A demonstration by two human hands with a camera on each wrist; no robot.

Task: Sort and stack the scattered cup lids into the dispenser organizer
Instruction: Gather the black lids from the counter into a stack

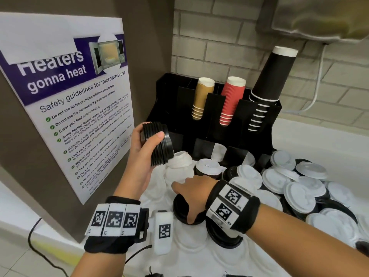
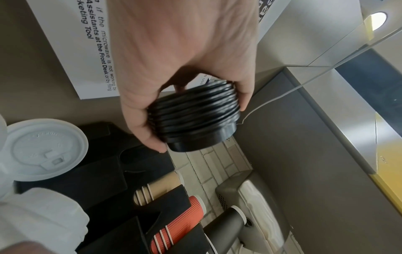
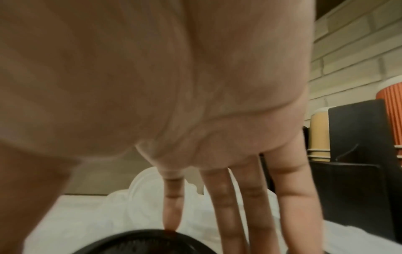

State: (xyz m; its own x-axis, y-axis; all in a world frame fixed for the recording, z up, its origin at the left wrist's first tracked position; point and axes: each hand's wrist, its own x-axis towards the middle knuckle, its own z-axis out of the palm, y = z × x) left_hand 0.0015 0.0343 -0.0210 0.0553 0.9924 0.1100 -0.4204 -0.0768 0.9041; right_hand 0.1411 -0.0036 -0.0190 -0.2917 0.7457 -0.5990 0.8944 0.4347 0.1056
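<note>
My left hand grips a stack of several black lids on its side, thumb on top, raised in front of the black organizer; the left wrist view shows the same black lid stack in my left hand. My right hand reaches down over a single black lid on the white counter, thumb at its near rim. In the right wrist view my right hand has straight fingers, one tip touching the black lid. A heap of white lids lies to the right.
The organizer's back slots hold brown cups, red cups and black cups. A poster covers the panel on the left. A second black lid lies under my right wrist. A brick wall stands behind.
</note>
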